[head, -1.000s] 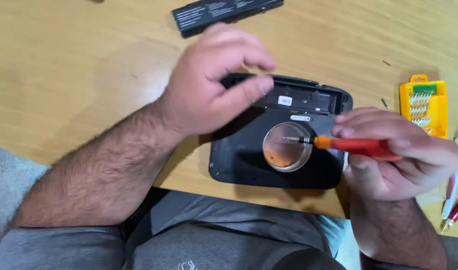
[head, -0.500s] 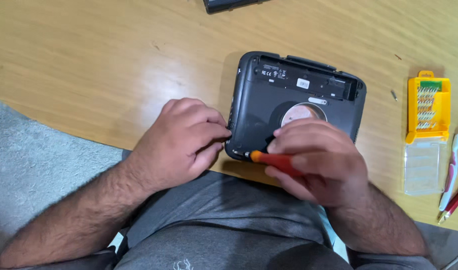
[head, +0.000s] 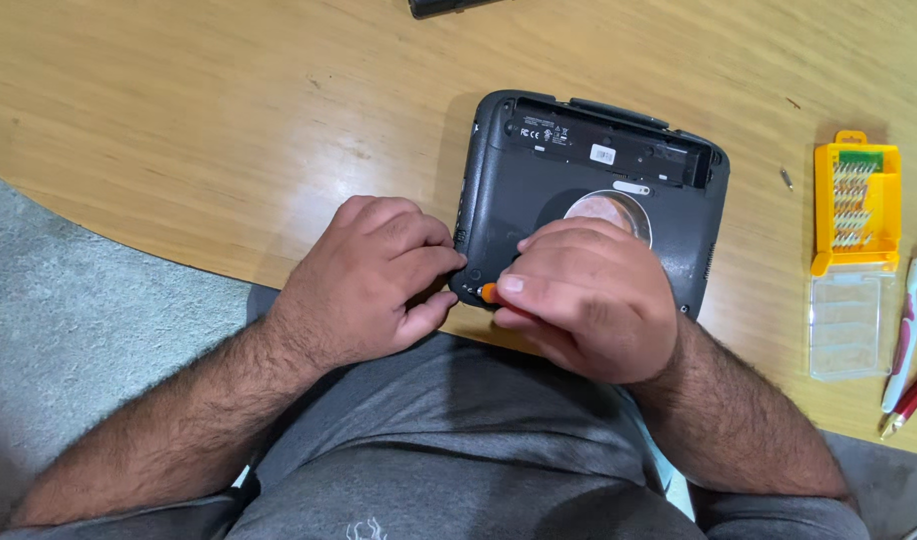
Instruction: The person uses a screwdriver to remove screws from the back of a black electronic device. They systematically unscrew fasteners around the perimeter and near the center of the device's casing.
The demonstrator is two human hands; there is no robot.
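Dark grey device (head: 579,190) lay face down at near edge of wooden table (head: 179,130), near corner overhanging the lap. Left hand (head: 364,285) curled, fingers pinched on device's left near corner. Right hand (head: 589,300) closed around orange-handled screwdriver (head: 490,293), tip hidden, probably at corner screw. Looked rigid, fairly light, smooth plastic; best gripped by side edges, clear of round insert (head: 619,212). Yellow bit case (head: 857,205) well apart at right

Two bare, hairy forearms end in the left hand (head: 364,280) and right hand (head: 589,305). Grey short-sleeved shirt, small pale emblem on its chest.
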